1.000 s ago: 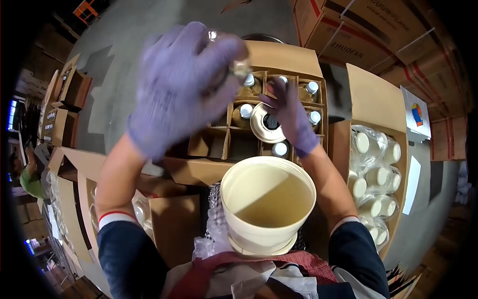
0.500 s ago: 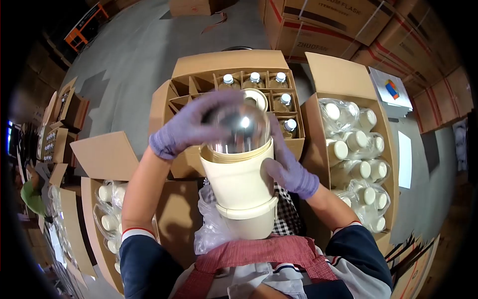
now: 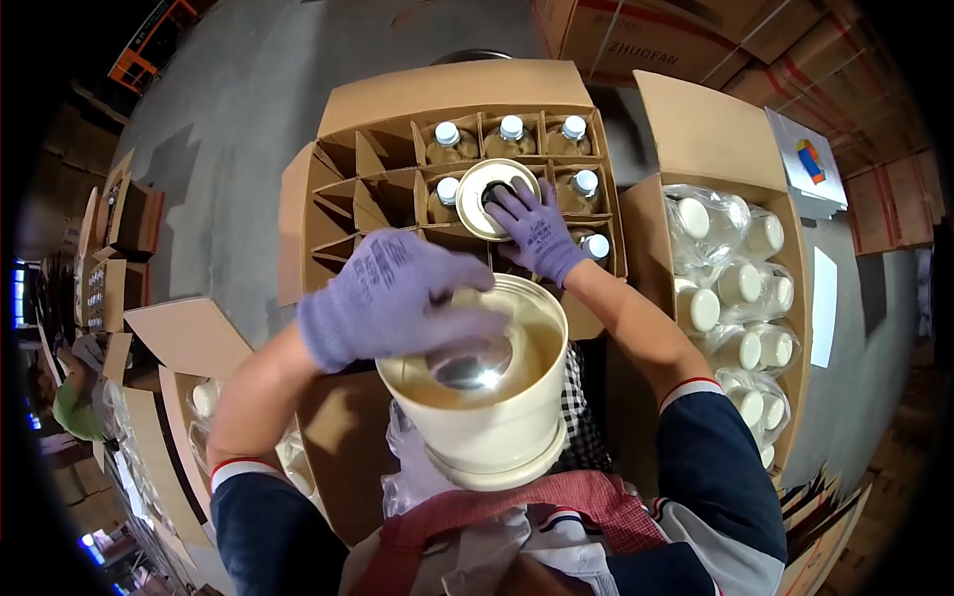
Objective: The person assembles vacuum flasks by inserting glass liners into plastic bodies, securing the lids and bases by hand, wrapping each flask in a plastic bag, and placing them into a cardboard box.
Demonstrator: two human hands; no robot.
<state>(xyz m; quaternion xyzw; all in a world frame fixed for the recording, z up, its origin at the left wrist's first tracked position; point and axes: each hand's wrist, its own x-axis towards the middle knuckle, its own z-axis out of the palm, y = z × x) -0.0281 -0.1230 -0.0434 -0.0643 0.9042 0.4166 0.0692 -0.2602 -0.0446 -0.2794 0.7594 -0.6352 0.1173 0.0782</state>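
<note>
In the head view, a cream container [image 3: 492, 432] stands at 6 o'clock, close to the wearer's body, its wide mouth turned up toward the camera. Inside it shows a shiny silver vessel [image 3: 471, 373] with a rounded top, partly covered by the left hand [image 3: 397, 298]. At 12 o'clock, a divided carton [image 3: 452, 89] with its flap raised has bottles with pale caps in several cells, among them a capped bottle [image 3: 511, 132] in the far row; the cells toward 11 o'clock show bare cardboard. Over the cells, near the middle of that carton, is a cream ring [image 3: 473, 207] with a dark centre. At 3 o'clock, an open carton [image 3: 701, 129] is packed with pale-lidded containers [image 3: 738, 283] in clear plastic. At 8 o'clock, another open carton [image 3: 194, 338] has similar pale-lidded pieces, partly hidden by the left forearm.

Both hands wear purple gloves. The left hand arches over the container's mouth, fingers bent and blurred by motion; whether it grips the silver vessel cannot be told. The right hand [image 3: 540, 234], at 1 o'clock, has fingers partly spread and laid on the ring, reaching its dark centre; whether they pinch it cannot be told.
</note>
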